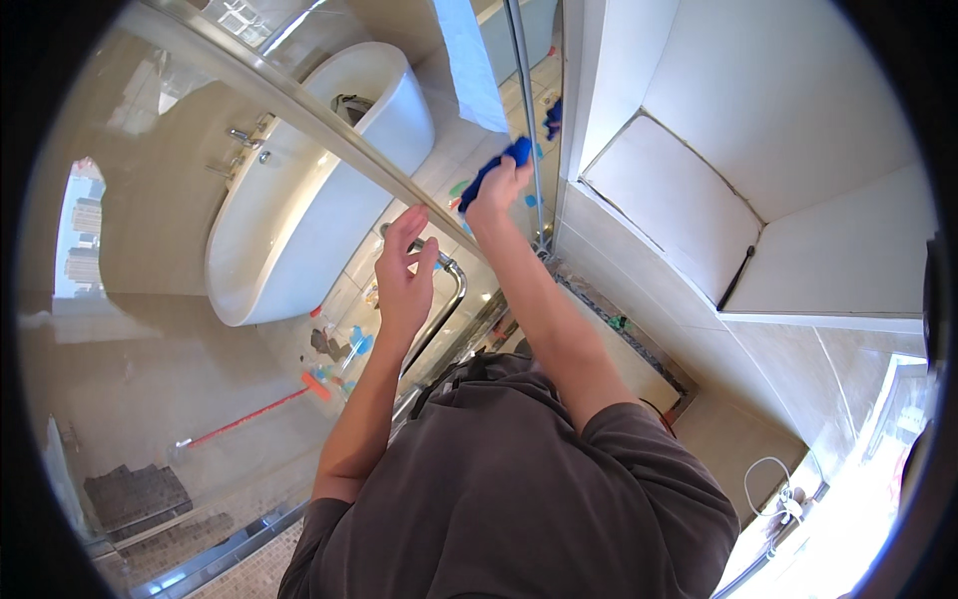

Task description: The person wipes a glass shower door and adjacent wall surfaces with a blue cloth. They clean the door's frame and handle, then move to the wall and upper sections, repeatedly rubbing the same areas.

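My right hand [497, 193] is closed round a dark blue cloth [518, 152], held up against or very near the glass; I cannot tell whether it touches. A blue patch, likely its reflection, shows in the glass beyond. My left hand [404, 285] is empty, its fingers apart and slightly bent. It is raised beside a curved chrome handle [460, 283], just below the long metal rail [349, 150] that crosses the glass. Whether the left fingertips touch the rail or the glass is unclear.
Through the glass stands a white bathtub [299, 240] with a tap [239, 135]. Beyond the glass, a red-handled squeegee or mop [249, 417] lies among coloured scraps. To the right is a white wall niche [679, 180] holding a black brush-like stick [736, 278]. A white cable [768, 479] hangs lower right.
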Available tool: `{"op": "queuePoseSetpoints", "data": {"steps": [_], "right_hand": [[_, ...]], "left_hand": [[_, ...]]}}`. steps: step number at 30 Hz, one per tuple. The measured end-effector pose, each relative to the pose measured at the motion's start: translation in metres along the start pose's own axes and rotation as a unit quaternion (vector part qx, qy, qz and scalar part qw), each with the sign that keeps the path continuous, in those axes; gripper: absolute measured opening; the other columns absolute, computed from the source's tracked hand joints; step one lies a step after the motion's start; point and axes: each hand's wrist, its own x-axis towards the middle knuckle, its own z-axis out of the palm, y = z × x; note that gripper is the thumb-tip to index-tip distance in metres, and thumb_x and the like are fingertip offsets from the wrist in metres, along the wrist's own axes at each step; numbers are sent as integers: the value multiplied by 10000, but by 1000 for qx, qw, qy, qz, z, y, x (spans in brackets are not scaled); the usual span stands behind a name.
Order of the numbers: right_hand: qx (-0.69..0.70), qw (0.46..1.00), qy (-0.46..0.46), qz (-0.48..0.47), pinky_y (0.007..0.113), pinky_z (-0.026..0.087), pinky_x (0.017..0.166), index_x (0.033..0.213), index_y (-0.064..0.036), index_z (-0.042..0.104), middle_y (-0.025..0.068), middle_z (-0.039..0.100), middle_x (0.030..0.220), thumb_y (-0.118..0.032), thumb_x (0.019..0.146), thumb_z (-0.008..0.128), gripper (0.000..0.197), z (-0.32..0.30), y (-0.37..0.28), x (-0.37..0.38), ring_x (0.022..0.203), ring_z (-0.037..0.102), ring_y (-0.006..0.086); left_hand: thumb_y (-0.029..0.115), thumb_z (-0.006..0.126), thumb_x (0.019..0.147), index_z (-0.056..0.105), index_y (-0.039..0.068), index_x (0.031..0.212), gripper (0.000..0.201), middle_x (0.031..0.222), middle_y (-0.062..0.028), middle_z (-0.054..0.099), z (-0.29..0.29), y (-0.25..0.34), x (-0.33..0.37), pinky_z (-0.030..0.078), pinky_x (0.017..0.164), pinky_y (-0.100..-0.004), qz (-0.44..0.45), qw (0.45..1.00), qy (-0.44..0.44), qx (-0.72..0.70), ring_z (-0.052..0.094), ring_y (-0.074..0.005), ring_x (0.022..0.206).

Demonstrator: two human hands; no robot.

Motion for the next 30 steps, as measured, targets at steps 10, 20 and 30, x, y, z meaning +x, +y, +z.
{"op": "queuePoseSetpoints", "data": {"steps": [10,20,30], "right_hand": [[-82,875,-177,-443,470,199,1086,1313,45,423,251,293,1472,-59,862,449,464,-20,-22,7,1298,307,398],[-100,901,-187,-378,484,206,1089,1336,54,387,265,245,1473,-105,897,431,469,-50,34,28,1298,291,420],[-177,972,-42,-151,506,278,1042,1370,41,368,280,363,1370,-216,928,428,514,-66,100,42,1223,378,417]], "left_hand": [[67,576,913,504,27,1261,358,1287,-118,577,8,9,-3,505,842,-305,-35,998,55,25,569,-224,1183],[56,590,892,563,13,1210,322,1186,-111,641,23,19,-3,519,797,-303,-62,987,133,69,612,-200,1109],[62,614,880,562,5,1242,370,1174,-141,651,29,24,-6,528,812,-322,-60,975,149,153,625,-221,1100]]}}
